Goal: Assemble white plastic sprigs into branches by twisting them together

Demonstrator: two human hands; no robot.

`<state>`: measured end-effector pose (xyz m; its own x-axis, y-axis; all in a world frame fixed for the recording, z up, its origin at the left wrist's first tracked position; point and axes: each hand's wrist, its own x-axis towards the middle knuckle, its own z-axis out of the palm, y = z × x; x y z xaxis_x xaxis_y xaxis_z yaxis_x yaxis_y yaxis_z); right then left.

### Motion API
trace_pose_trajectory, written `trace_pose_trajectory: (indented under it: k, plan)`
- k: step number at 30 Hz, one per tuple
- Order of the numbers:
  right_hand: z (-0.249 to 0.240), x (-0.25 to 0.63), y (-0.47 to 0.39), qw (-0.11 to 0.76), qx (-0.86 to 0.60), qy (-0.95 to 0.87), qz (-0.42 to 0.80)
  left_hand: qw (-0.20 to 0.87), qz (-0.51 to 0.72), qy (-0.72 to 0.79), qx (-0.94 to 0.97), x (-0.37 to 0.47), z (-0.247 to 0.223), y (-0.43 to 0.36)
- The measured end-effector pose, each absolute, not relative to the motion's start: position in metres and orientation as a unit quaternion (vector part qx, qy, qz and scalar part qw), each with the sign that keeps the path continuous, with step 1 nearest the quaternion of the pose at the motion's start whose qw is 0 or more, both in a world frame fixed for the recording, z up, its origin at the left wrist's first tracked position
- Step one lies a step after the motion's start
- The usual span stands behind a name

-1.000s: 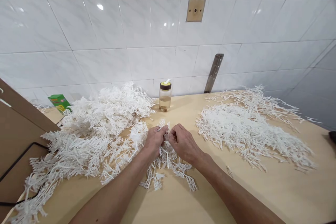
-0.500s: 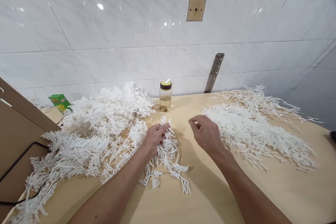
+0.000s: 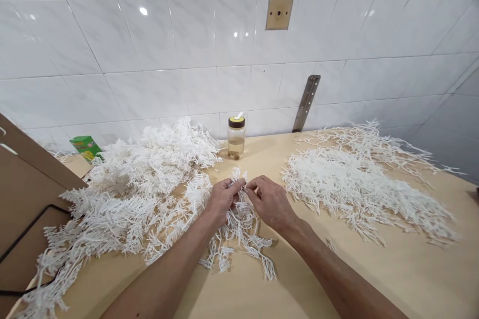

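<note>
My left hand (image 3: 223, 197) is closed around a bunch of white branching strands (image 3: 239, 219), whose lower ends hang down and spread over the table. My right hand (image 3: 267, 199) is beside it, thumb and forefinger pinched at the strands by the left thumb; the exact bit between those fingertips is too small to make out clearly. A large heap of similar white strands (image 3: 149, 159) lies left of my hands. Another flatter pile of white strands (image 3: 355, 187) spreads out on the right.
A clear bottle (image 3: 236, 139) with a dark and yellow lid stands behind my hands. A green box (image 3: 86, 147) sits at the back left, near a brown cardboard panel (image 3: 33, 174). A metal bracket (image 3: 307, 103) leans on the tiled wall behind the wooden table (image 3: 299, 279).
My right hand has moved left from beside the right pile to meet the left hand at the bunch. The left hand has kept its hold in nearly the same place.
</note>
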<state>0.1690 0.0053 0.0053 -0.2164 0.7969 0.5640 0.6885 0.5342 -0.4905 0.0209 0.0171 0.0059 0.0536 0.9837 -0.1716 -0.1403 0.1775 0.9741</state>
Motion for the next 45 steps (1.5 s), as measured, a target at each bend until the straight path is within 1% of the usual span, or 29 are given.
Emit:
trace_pose_trajectory:
  k: [7,11,13,15,16,18,20,22,24,28,29,31,35,41,43,45]
  plan:
    - [0.002,0.159,0.0,0.366,-0.475,-0.797,0.066,0.585,0.49,0.494,0.417,0.022,0.0,0.021]
    - [0.006,0.148,-0.012,0.331,-0.435,-0.828,0.124,0.571,0.517,0.5,0.397,0.015,0.002,0.026]
    - [0.011,0.15,-0.012,0.344,-0.435,-0.818,0.156,0.579,0.502,0.496,0.408,0.011,0.004,0.027]
    - [0.015,0.163,-0.005,0.375,-0.472,-0.781,0.164,0.589,0.479,0.494,0.425,0.01,0.007,0.025]
    - [0.017,0.174,0.001,0.392,-0.502,-0.756,0.153,0.591,0.471,0.493,0.431,0.01,0.008,0.024]
    - [0.019,0.199,0.014,0.409,-0.574,-0.703,0.093,0.594,0.459,0.489,0.444,0.011,0.01,0.022]
    - [0.019,0.222,0.025,0.408,-0.641,-0.649,0.028,0.598,0.449,0.482,0.457,0.013,0.012,0.02]
    - [0.02,0.234,0.028,0.402,-0.671,-0.623,0.002,0.601,0.44,0.475,0.469,0.014,0.012,0.018]
    - [0.021,0.23,0.026,0.401,-0.656,-0.637,0.054,0.604,0.432,0.467,0.481,0.015,0.01,0.018]
    - [0.024,0.198,0.011,0.381,-0.559,-0.679,0.285,0.605,0.426,0.441,0.508,0.016,0.006,0.017]
    - [0.023,0.19,0.009,0.378,-0.545,-0.676,0.321,0.603,0.43,0.434,0.513,0.016,0.005,0.017]
    - [0.022,0.181,0.006,0.384,-0.542,-0.661,0.35,0.602,0.434,0.426,0.517,0.017,0.005,0.017]
    - [0.018,0.178,0.007,0.393,-0.568,-0.637,0.344,0.603,0.444,0.428,0.506,0.02,0.006,0.017]
    - [0.02,0.176,0.006,0.395,-0.574,-0.653,0.298,0.589,0.452,0.443,0.502,0.021,0.006,0.017]
    - [0.019,0.176,0.006,0.392,-0.574,-0.668,0.267,0.584,0.45,0.451,0.503,0.022,0.006,0.017]
    - [0.016,0.176,0.007,0.391,-0.569,-0.692,0.211,0.58,0.449,0.457,0.503,0.022,0.006,0.018]
